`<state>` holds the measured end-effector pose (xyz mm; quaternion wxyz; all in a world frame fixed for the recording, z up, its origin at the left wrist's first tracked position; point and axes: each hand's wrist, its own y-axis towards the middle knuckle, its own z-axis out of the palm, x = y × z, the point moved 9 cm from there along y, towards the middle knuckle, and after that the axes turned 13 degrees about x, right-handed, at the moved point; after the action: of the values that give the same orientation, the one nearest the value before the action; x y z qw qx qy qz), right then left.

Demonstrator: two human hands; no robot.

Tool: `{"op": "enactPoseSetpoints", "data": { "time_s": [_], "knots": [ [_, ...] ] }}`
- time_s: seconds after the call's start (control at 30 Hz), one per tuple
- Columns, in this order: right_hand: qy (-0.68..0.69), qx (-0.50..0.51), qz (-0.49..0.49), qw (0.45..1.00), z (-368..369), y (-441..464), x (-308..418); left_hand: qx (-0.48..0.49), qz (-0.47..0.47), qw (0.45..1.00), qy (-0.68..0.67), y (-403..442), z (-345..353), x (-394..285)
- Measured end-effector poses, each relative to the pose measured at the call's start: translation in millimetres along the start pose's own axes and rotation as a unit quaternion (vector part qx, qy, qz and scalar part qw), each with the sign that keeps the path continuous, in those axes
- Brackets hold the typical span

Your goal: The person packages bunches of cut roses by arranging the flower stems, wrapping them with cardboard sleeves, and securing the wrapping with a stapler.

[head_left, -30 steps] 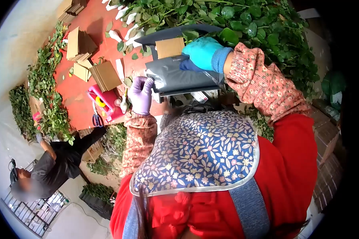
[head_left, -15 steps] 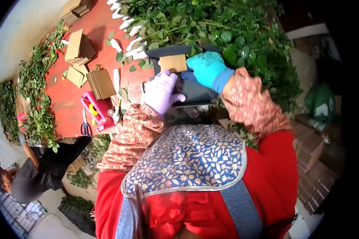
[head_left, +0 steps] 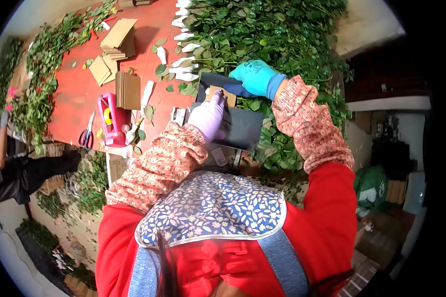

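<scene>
A dark sheet (head_left: 240, 126) lies at the table edge in front of me, its far part folded up like a flap. On it rests a small cardboard piece (head_left: 229, 98). My left hand (head_left: 206, 118), in a lavender glove, has its fingers closed together at the cardboard, and they partly cover it. In a teal glove, my right hand (head_left: 256, 78) is closed on a navy, cloth-like strip (head_left: 240, 89) at the sheet's far right; its fingertips are partly hidden. Leafy stems (head_left: 262, 34) lie just beyond, their ends in white wraps (head_left: 185, 70).
On the red table (head_left: 79, 106) stand cardboard stacks (head_left: 128, 90), a pink tape dispenser (head_left: 113, 123) and scissors (head_left: 86, 133). More greenery (head_left: 44, 74) lines the far left edge. Another person's arm (head_left: 3, 141) reaches in there. A green sack (head_left: 371, 190) sits at right.
My view has turned, so the table appears shifted. My left fingers now reach onto the cardboard piece, covering more of it. My right hand stays at the navy strip, which shows more.
</scene>
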<state>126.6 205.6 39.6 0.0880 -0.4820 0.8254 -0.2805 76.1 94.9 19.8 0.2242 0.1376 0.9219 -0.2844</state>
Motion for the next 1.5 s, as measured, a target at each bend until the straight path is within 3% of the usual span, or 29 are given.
{"op": "enactPoseSetpoints", "data": {
  "time_s": [0.03,0.07,0.17,0.23,0.3,0.4,0.43,0.47,0.53,0.57,0.6,0.7,0.73,0.8,0.83,0.87,0.93,0.97,1.07,1.2,1.3,1.43,1.5],
  "knots": [
    [-0.033,-0.061,-0.064,0.995,-8.0,-1.1,10.5,0.014,-0.024,0.999,-0.036,2.6,1.6,5.4],
    [-0.041,-0.056,-0.072,0.995,-5.3,0.9,9.8,0.029,-0.048,0.996,-0.072,4.0,4.6,10.5],
    [-0.128,-0.023,-0.033,0.991,-9.7,-1.6,20.1,-0.036,-0.001,0.999,-0.025,5.4,6.9,12.1],
    [-0.112,-0.043,-0.054,0.991,-14.8,-7.6,26.6,-0.067,0.032,0.997,0.006,2.6,1.7,4.6],
    [-0.117,-0.060,-0.073,0.989,-15.5,-7.7,33.3,-0.006,-0.059,0.993,-0.105,7.9,8.3,22.7],
    [-0.182,-0.036,-0.091,0.978,-2.5,-8.0,59.2,0.027,-0.067,0.995,-0.070,1.3,5.6,20.1],
    [-0.205,-0.078,-0.108,0.970,4.1,-13.1,70.1,0.022,-0.053,0.998,-0.019,-0.3,5.8,15.7],
    [-0.221,-0.132,-0.092,0.962,6.0,-20.3,80.7,0.019,-0.053,0.998,-0.019,-1.0,7.7,18.5],
    [-0.224,-0.093,-0.018,0.970,26.0,-17.1,84.5,0.062,-0.027,0.997,-0.041,-2.7,15.1,19.9],
    [-0.261,-0.102,0.003,0.960,31.7,-19.9,92.9,0.030,-0.010,0.999,-0.010,-7.4,8.6,12.2],
    [-0.297,-0.109,0.025,0.948,36.0,-22.3,101.2,0.059,-0.034,0.998,-0.009,-8.5,11.6,16.6],
    [-0.253,-0.051,0.110,0.960,69.3,-9.0,95.1,-0.034,-0.017,0.990,-0.132,-13.1,22.4,40.7],
    [-0.252,-0.048,0.124,0.959,79.0,-6.8,94.1,-0.244,0.053,0.938,-0.242,-29.2,13.2,54.5],
    [-0.260,-0.054,0.117,0.957,83.3,-9.1,99.6,-0.397,0.039,0.901,-0.172,-50.4,11.5,77.5],
    [-0.271,-0.063,0.112,0.954,77.8,-12.6,103.7,-0.346,0.003,0.873,-0.344,-56.6,10.9,88.1],
    [-0.284,-0.074,0.106,0.950,72.6,-15.0,108.1,-0.348,-0.066,0.881,-0.313,-68.2,6.6,93.7],
    [-0.265,-0.096,0.089,0.955,65.4,-18.2,111.5,-0.336,-0.075,0.893,-0.290,-65.6,21.6,112.6],
    [-0.268,-0.091,0.090,0.955,64.4,-17.6,110.9,-0.247,-0.071,0.876,-0.407,-47.8,49.2,128.4],
    [-0.293,-0.080,0.087,0.949,64.9,-17.0,110.9,-0.200,-0.009,0.862,-0.467,-34.7,60.7,121.2],
    [-0.298,-0.070,0.085,0.948,65.4,-13.8,110.0,-0.228,-0.042,0.849,-0.475,-22.5,58.5,120.9],
    [-0.300,-0.048,0.097,0.948,78.6,-10.1,104.4,-0.198,-0.082,0.862,-0.459,-10.8,58.9,121.9],
    [-0.330,-0.029,0.095,0.939,78.2,-6.1,108.6,-0.131,-0.036,0.862,-0.489,-3.2,64.8,129.7],
    [-0.334,-0.029,0.082,0.939,78.1,-6.4,110.4,-0.209,-0.042,0.852,-0.478,-13.0,53.7,140.8]
  ]
}}
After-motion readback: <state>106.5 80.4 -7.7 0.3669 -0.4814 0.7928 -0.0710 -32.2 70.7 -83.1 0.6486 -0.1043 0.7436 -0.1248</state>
